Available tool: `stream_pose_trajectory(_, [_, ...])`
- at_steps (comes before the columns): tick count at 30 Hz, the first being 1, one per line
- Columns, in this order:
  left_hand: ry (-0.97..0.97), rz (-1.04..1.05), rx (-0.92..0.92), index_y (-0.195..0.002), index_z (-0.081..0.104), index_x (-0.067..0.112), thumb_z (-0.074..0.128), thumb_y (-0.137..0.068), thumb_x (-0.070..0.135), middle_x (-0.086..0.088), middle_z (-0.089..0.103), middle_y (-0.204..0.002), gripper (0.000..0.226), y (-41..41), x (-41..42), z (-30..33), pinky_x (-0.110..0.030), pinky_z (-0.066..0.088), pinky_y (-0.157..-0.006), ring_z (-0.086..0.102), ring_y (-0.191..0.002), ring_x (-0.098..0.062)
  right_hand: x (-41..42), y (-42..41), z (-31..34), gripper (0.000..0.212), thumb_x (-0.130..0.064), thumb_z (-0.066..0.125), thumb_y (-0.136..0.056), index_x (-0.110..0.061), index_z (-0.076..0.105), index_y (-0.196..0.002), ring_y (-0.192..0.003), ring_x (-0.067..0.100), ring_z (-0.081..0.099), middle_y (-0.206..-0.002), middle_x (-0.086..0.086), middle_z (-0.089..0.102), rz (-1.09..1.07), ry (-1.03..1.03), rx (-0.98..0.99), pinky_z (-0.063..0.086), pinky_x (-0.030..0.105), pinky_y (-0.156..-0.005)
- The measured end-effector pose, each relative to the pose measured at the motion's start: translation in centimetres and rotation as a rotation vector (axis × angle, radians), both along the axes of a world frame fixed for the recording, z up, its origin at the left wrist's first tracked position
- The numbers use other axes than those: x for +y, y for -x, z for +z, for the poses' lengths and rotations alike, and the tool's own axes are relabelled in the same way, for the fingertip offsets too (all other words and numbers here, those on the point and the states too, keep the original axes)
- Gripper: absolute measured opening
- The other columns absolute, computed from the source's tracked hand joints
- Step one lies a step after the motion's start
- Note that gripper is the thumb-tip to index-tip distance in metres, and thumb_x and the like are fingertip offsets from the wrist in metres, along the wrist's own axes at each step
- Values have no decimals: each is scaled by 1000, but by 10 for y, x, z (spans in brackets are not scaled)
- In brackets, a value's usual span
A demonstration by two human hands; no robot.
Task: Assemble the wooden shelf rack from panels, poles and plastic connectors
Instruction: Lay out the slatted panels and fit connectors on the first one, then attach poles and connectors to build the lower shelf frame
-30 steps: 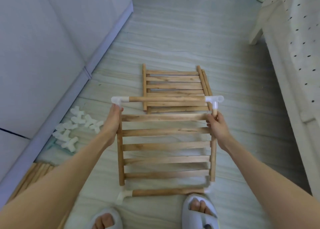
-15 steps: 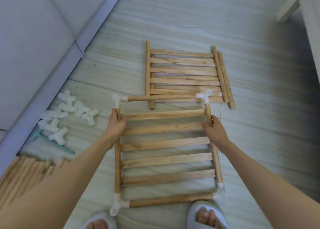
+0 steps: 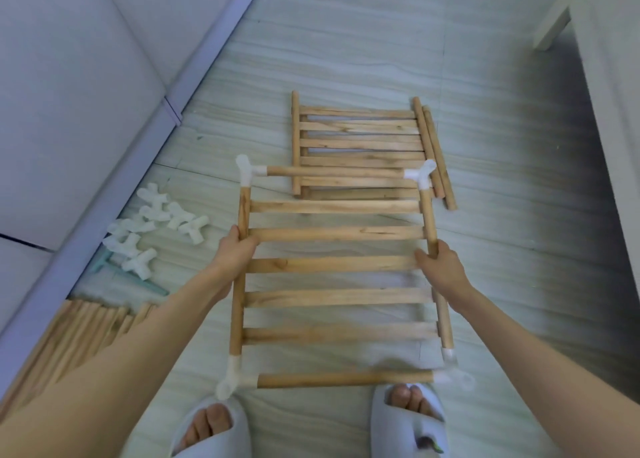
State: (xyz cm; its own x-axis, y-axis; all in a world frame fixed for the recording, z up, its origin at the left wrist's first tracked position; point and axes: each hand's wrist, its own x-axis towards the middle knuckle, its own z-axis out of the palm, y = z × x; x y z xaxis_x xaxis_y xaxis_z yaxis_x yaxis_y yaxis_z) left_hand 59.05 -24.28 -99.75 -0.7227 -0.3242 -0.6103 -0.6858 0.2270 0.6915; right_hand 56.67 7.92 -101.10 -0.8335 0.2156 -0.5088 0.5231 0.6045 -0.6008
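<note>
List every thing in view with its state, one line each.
Framed panel: held off the floor, connectors on all four corners.
Left hand: grips the panel's left pole.
Right hand: grips the panel's right pole.
Spare panel: flat on the floor, no connectors.
Loose connectors: heaped by the wall.
Pole bundle: lying on the floor.

The slatted panel with a connector at each of its four corners is held over the floor, just beyond the two slippered feet. Farther off, a second panel lies flat on the floor, its near edge behind the held frame's far pole. Left of both, by the wall, a heap of loose connectors lies on the floor, with a bundle of poles nearer.
</note>
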Motion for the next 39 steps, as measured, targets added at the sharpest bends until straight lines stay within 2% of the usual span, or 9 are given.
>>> stream_pose_trajectory(2, [-41,8,-73,-134,40,15,41,-97,28,-5,46,-130,39,-11,4,-3,-38,38,-87,47,-114,-26,4,-12,0,39,-26,45,-95,-3,44,-126,-85,25,48,-108,16,49,-15,-11,-52,37,32,-71])
stream_pose_trajectory(7, [-67,34,-214,-132,40,13,43,-96,30,-7,49,-118,40,-32,10,-25,-41,41,-81,50,-109,-27,7,-32,-15,33,-22,45,-94,-1,49,-119,-63,14,43,-82,3,47,-66,15,-136,35,26,-52])
stream_pose_trajectory(10, [-40,47,-209,-131,39,9,44,-96,28,-7,50,-111,40,-27,6,-38,-39,39,-79,50,-105,-27,1,-25,-22,34,-23,45,-93,-1,49,-118,-67,18,45,-87,6,49,-57,-10,-161,31,26,-50])
stream_pose_trajectory(16, [-70,56,-172,-129,41,10,44,-96,27,-6,52,-103,37,2,-4,-55,-38,41,-78,51,-91,-22,-8,7,-29,21,-27,45,-94,-9,48,-103,-82,25,46,-89,7,49,-22,13,-115,34,31,-64])
stream_pose_trajectory(21, [-133,76,-81,-130,47,12,42,-97,21,-3,56,-118,35,30,-10,-60,-32,43,-76,55,-92,-16,-16,26,-35,17,-25,45,-92,-8,49,-95,-82,25,45,-79,2,46,-26,79,-101,34,33,-68])
stream_pose_trajectory(26, [-172,26,-14,-115,52,18,40,-97,18,-1,56,-125,21,29,-18,-58,-24,39,-79,53,-104,-11,-18,19,-35,51,-26,42,-97,-11,31,-144,-123,27,42,-137,7,44,63,62,-69,33,30,-91])
stream_pose_trajectory(29, [-96,-142,-37,-137,39,16,35,-99,19,0,41,-144,37,7,-19,-55,-30,34,-100,40,-127,-17,-21,-1,-40,55,-24,40,-98,-8,20,-148,-135,32,30,-153,14,21,325,-150,-50,31,33,-103])
stream_pose_trajectory(33, [-96,-271,-6,-150,15,22,35,-100,16,6,29,-149,54,-30,-13,-44,-21,22,-102,25,-137,-13,-35,-41,-51,55,-34,34,-99,-18,15,-149,-144,31,-8,-158,7,-3,632,-435,-189,10,43,-116])
stream_pose_trajectory(39, [23,-205,34,-145,29,13,37,-100,17,-5,39,-146,45,-92,-22,-27,-27,30,-104,37,-133,-19,-89,-67,-36,55,-30,34,-100,-15,16,-150,-145,28,7,-157,14,4,882,-344,-219,19,41,-115])
